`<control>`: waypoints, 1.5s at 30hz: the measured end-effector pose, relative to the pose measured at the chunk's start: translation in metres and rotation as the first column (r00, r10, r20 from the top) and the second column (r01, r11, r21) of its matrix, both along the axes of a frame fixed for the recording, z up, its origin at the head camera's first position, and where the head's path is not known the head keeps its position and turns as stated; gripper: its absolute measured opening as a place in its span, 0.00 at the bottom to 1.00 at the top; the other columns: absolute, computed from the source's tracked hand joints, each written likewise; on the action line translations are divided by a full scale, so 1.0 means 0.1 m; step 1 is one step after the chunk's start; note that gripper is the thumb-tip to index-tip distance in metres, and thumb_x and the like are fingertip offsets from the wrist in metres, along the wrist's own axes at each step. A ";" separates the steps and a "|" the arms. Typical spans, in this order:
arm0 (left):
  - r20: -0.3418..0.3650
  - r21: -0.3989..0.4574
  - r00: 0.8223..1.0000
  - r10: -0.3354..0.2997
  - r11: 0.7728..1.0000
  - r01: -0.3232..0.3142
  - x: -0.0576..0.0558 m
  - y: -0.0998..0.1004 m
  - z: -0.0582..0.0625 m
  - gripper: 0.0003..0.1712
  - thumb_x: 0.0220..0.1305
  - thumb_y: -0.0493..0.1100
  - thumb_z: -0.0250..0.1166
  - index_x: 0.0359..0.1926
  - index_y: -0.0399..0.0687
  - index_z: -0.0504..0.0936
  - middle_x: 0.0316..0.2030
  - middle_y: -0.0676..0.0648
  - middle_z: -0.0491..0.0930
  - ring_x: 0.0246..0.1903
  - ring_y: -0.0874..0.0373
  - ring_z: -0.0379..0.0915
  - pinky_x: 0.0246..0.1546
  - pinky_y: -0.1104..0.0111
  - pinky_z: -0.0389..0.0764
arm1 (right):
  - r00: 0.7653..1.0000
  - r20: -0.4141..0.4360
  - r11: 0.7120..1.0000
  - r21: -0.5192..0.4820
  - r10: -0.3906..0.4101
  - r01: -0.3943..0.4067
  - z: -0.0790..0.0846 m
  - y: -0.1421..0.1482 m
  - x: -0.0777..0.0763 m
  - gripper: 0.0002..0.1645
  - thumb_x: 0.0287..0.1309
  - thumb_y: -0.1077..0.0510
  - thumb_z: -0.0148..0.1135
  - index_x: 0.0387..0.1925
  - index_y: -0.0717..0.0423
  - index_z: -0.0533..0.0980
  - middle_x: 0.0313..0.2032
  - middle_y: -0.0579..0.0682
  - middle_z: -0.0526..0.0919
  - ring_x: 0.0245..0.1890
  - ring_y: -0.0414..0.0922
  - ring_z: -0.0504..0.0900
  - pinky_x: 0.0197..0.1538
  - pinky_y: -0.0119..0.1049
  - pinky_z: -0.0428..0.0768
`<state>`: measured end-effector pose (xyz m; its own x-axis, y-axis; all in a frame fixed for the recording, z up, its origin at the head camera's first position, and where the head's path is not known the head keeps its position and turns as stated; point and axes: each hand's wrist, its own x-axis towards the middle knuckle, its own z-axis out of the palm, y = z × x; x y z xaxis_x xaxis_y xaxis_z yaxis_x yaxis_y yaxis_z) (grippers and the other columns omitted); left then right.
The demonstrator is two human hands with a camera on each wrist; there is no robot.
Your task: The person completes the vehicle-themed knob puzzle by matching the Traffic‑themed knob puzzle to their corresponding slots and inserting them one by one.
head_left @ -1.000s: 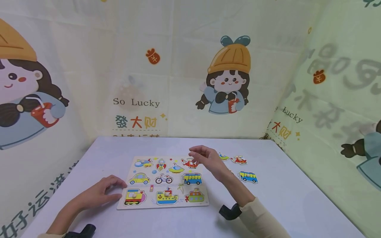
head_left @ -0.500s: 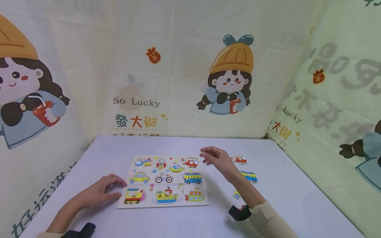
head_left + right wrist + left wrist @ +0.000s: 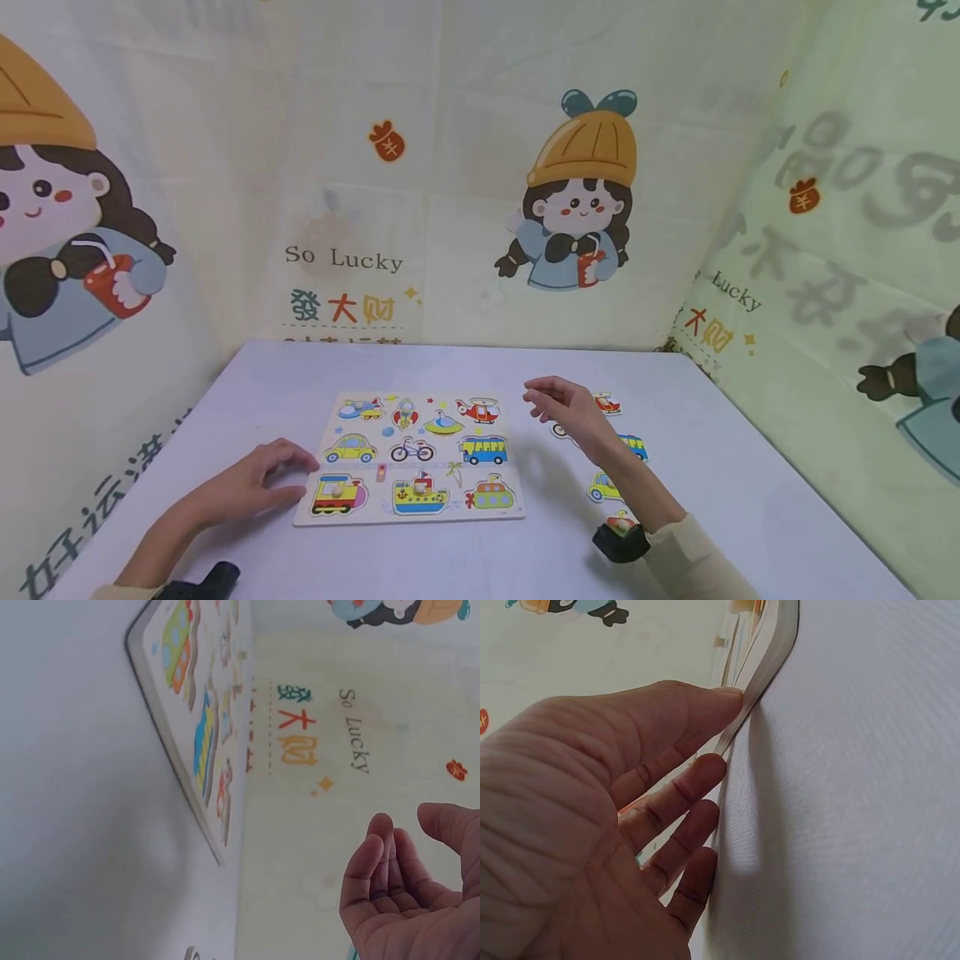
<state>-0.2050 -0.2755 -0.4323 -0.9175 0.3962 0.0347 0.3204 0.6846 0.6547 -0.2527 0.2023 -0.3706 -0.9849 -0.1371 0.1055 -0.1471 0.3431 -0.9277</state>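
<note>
A wooden knob puzzle board with vehicle pictures lies flat on the table. My left hand is at its left side, fingers loosely bent; in the left wrist view the thumb touches the board's edge. Right of the board, my right hand hovers above the table, fingers slightly curved. Nothing shows between thumb and fingers in the right wrist view. Beneath and around it lie loose pieces: a helicopter, a bus, a car and a partly hidden bicycle.
Train, ship and submarine pieces sit along the board's front row. Another loose piece, red and green, is partly covered by the black wrist camera mount. Printed cloth walls enclose the white table.
My right hand has moved right, from above the board's helicopter picture to over the loose pieces, and slightly down lately. The left hand and the board have stayed in place.
</note>
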 end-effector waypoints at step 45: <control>0.021 0.011 0.999 0.029 1.000 -0.029 0.01 0.01 0.00 0.20 0.59 0.45 0.75 0.51 0.49 0.81 0.53 0.47 0.78 0.58 0.41 0.68 0.62 0.35 0.69 | 0.989 0.057 0.961 0.248 -0.137 0.119 -0.23 0.62 -0.09 0.17 0.70 0.53 0.64 0.52 0.61 0.80 0.45 0.58 0.86 0.41 0.48 0.83 0.45 0.42 0.81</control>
<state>-0.2044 -0.2745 -0.4322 -0.9293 0.3688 0.0200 0.2866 0.6860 0.6687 -0.2616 0.2639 -0.3934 -0.9997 -0.0219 0.0122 -0.0225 0.5712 -0.8205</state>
